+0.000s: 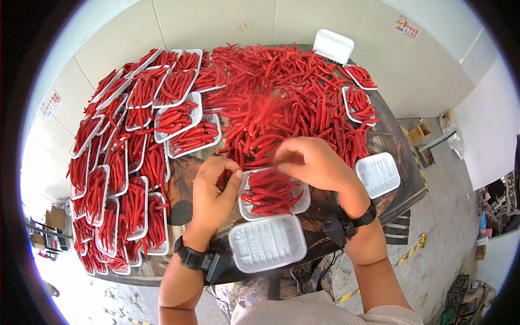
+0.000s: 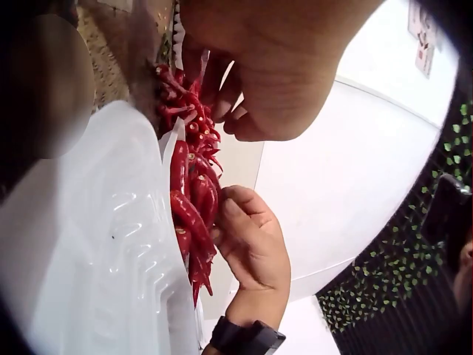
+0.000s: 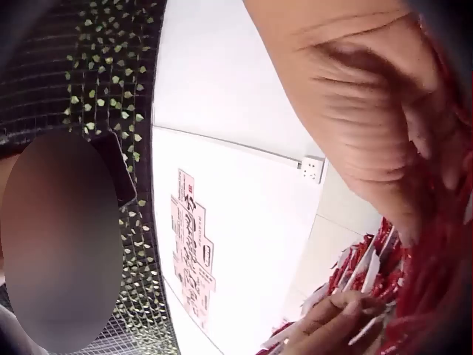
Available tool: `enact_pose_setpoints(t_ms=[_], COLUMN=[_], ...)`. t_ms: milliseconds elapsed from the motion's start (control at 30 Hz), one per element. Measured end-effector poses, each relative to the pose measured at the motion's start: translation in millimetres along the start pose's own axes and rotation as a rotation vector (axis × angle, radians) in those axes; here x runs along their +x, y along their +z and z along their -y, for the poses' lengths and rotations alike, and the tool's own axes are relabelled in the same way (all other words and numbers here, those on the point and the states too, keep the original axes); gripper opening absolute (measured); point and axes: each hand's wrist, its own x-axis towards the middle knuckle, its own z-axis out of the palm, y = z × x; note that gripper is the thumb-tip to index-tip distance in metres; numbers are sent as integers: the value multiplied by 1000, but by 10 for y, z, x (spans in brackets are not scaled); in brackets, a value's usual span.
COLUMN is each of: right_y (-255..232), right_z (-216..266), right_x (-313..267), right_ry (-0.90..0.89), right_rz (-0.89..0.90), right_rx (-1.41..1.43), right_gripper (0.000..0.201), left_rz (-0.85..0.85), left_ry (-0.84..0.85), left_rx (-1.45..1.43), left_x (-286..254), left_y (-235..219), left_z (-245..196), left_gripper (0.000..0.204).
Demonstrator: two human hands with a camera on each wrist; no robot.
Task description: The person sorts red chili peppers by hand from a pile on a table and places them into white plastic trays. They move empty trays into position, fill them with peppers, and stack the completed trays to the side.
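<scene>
Red chili peppers (image 1: 271, 196) lie piled in a white plastic tray (image 1: 247, 212) in front of me. My left hand (image 1: 211, 189) is at its left corner, thumb and forefinger tips close together by the rim. Over its far right side is my right hand (image 1: 317, 165), fingers bent down and partly blurred. In the left wrist view the right hand (image 2: 255, 240) has its fingertips right at the tray's chilies (image 2: 194, 203). I cannot tell whether either hand pinches a chili. A second white tray (image 1: 268, 244), bare inside, stands nearer to me.
A large loose heap of chilies (image 1: 281, 81) covers the back of the table. Several filled trays (image 1: 176, 116) overlap along the left. At the right are another bare tray (image 1: 378, 174) and filled trays (image 1: 357, 105). A white container (image 1: 333, 45) stands at the back edge.
</scene>
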Motion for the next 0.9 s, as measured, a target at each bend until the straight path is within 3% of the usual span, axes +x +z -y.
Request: enact_pose_setpoints(t_ms=[100,167,233,367,467,567,633,833,900], right_y=[-103,-135,-143,-85,-10,132,176,101,-19], right_z=[55,-44,-237,-153,-59,-27,-49,72,121], right_x=[-6,6,39,43,41,66,70,23,0], right_ry=[81,27,72,48,-134,-167,-199,-240,-141], right_rz=[-141,-405,-559,-392,-132,-64,2,-164,-228], right_rx=[-34,-276,-438,-297,-196,-220,-173,-175,-40], right_gripper=[18,14,13,13,13,17,20,19,18], left_rz=[11,25,128,162,166,123,0,-94,-140], left_ry=[-13,-7,-28,-13,10,42,90,221,138], left_rx=[-10,-42,9,62,107,88,138,143,116], left_x=[4,5,-7,-2,-10,-12,4,3,7], left_y=[12,32,33,34,23,45,39,12,10], left_z=[-1,-9,-11,-18,-45,-58,-122,-138,-79], left_gripper=[11,10,12,16,20,15,14,16,17])
